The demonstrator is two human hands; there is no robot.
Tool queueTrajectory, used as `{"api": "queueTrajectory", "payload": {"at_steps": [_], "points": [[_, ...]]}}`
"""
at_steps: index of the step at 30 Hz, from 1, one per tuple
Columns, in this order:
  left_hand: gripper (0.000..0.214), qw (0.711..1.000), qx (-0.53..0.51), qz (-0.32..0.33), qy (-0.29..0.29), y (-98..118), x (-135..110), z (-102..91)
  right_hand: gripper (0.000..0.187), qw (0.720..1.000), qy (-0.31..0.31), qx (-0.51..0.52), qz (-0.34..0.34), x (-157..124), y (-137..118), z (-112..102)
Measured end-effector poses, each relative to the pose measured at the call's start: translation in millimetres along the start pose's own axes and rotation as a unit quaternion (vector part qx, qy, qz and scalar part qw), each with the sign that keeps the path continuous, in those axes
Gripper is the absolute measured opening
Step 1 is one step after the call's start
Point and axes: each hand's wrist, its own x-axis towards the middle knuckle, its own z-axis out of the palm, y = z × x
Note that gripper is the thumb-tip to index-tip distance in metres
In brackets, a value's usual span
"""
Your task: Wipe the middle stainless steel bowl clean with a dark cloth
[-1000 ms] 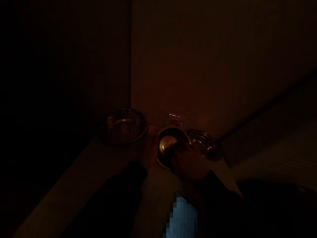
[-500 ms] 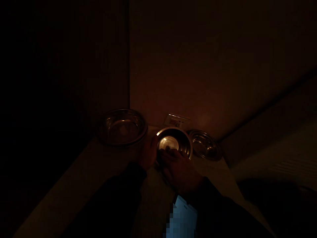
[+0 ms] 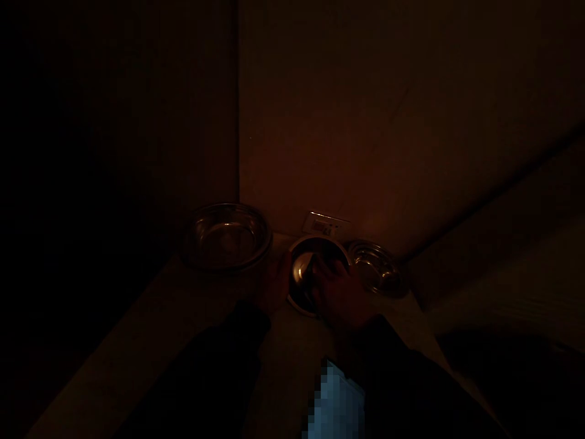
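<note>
In dim light, a round metal bowl point(image 3: 300, 272) stands on the tabletop in front of me. My left hand point(image 3: 275, 285) grips its left side, fingers at the rim. My right hand point(image 3: 339, 292) reaches over the near right rim into the bowl, with its fingers bent down against the inside. Something dark shows at these fingertips, too dim to name. Both forearms wear dark sleeves.
A wider metal basin point(image 3: 266, 247) sits to the left on the pale tabletop point(image 3: 292, 378). A shallow metal dish point(image 3: 377, 271) lies right of the bowl. Behind, a wall socket plate point(image 3: 326, 224) is on the wall point(image 3: 347, 140). A blue badge point(image 3: 340, 396) hangs in front of me.
My right hand has shifted up and to the right inside the bowl, uncovering the near rim. My left hand stays at the bowl's left side. The scene has become darker.
</note>
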Motion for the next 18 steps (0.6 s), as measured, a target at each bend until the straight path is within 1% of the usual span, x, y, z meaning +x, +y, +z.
{"api": "queueTrajectory", "payload": {"at_steps": [2,6,9,12,15,18], "points": [[0.050,1.000,-0.006,-0.002,-0.001,-1.6,1.5,0.3,0.046,1.000,-0.005,0.022,-0.013,2.2,-4.5,0.6],[0.050,1.000,0.005,-0.027,0.006,-3.3,3.1,0.7,0.048,0.994,-0.014,0.083,-0.068,3.3,-14.8,0.0],[0.048,1.000,0.014,-0.014,0.011,-1.5,2.5,0.4,0.044,0.989,-0.026,0.117,-0.089,0.0,-18.5,-3.3],[0.048,1.000,0.024,-0.010,0.000,0.5,1.4,-0.3,0.041,0.985,-0.047,0.130,-0.101,-6.5,-17.5,-9.0],[0.049,1.000,0.020,-0.019,0.005,-1.6,1.2,-0.4,0.036,0.983,-0.066,0.129,-0.111,-14.6,-13.8,-14.6],[0.050,1.000,0.021,-0.008,0.009,-5.4,1.7,-0.2,0.034,0.984,-0.088,0.110,-0.112,-22.2,-9.3,-18.1]]}}
